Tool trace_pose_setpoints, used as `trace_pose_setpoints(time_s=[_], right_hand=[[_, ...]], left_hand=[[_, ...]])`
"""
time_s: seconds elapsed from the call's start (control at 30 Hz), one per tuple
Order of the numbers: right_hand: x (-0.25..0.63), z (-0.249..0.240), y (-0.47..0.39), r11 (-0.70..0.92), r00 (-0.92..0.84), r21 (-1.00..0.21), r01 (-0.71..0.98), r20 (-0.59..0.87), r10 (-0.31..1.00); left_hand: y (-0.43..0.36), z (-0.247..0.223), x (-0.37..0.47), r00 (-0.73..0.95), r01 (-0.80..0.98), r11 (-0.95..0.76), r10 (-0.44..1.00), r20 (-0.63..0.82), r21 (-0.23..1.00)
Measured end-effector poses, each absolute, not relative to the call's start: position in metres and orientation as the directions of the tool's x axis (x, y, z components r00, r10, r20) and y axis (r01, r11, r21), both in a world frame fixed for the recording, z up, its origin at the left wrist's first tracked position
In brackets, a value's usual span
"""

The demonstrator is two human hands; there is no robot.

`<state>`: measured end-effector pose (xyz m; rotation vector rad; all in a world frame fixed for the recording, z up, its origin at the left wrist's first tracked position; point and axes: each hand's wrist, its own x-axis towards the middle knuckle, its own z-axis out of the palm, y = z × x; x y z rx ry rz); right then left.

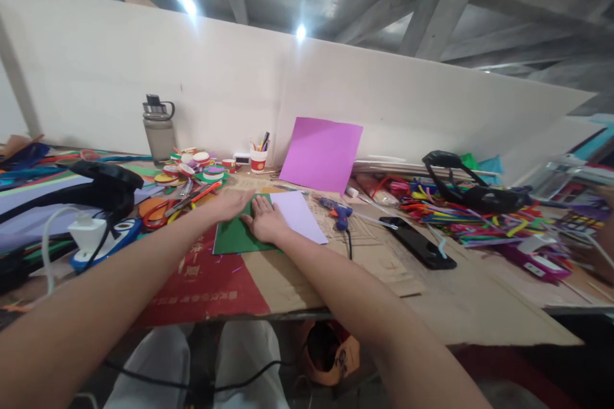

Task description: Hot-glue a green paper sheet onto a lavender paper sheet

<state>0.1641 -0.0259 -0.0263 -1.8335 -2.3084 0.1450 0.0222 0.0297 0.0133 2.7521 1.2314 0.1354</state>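
Note:
A green sheet [235, 241] lies on the cardboard over the table, beside or partly over a pale lilac sheet [300, 220]. My right hand [266, 222] rests flat on the green sheet near where the two meet, fingers stretched out. At the green sheet's upper left edge lies my left hand [234, 204], also flat, its fingers reaching toward the far edge. Neither hand is wrapped round anything. To the right of the sheets sits a blue glue gun [339, 213] with a dark cord.
A purple sheet [321, 154] leans against the white partition. A phone [418, 244] lies right. Scissors [156, 212], paper rolls [201, 160], a cup of pens [258, 161] and a bottle [160, 134] stand left. Colourful pipe cleaners [448, 220] and a magenta power strip [537, 263] fill the right.

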Motion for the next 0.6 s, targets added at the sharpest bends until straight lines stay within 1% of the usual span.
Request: trace_pose_setpoints(time_s=[0.07, 0.1, 0.13, 0.2, 0.27, 0.37, 0.47, 0.6], right_hand=[[0.165, -0.025, -0.027, 0.260, -0.250, -0.165, 0.951, 0.080, 0.965], [0.165, -0.025, -0.026, 0.274, -0.265, -0.155, 0.949, 0.073, 0.961], [0.166, -0.025, -0.026, 0.285, -0.278, -0.149, 0.947, 0.064, 0.958], [0.166, -0.023, -0.024, 0.283, -0.280, -0.154, 0.947, 0.042, 0.959], [0.168, -0.022, -0.022, 0.274, -0.277, -0.175, 0.946, 0.006, 0.961], [0.175, -0.020, -0.019, 0.306, -0.317, -0.196, 0.932, -0.028, 0.948], [0.183, -0.021, -0.020, 0.346, -0.355, -0.197, 0.917, -0.011, 0.935], [0.187, -0.027, -0.022, 0.311, -0.311, -0.169, 0.935, 0.027, 0.950]], left_hand=[[0.023, -0.002, 0.032, 0.628, 0.763, -0.630, 0.776, 0.066, 0.145], [0.019, -0.009, 0.035, 0.592, 0.786, -0.596, 0.802, 0.076, 0.163], [0.015, -0.015, 0.037, 0.593, 0.787, -0.591, 0.804, 0.046, 0.176], [0.009, -0.021, 0.038, 0.589, 0.784, -0.584, 0.807, 0.046, 0.211], [0.007, -0.022, 0.036, 0.589, 0.780, -0.585, 0.806, 0.056, 0.222], [0.006, -0.020, 0.034, 0.590, 0.782, -0.591, 0.805, 0.071, 0.197], [0.007, -0.022, 0.035, 0.584, 0.794, -0.585, 0.810, 0.063, 0.166], [0.006, -0.026, 0.038, 0.542, 0.832, -0.546, 0.837, 0.069, 0.093]])
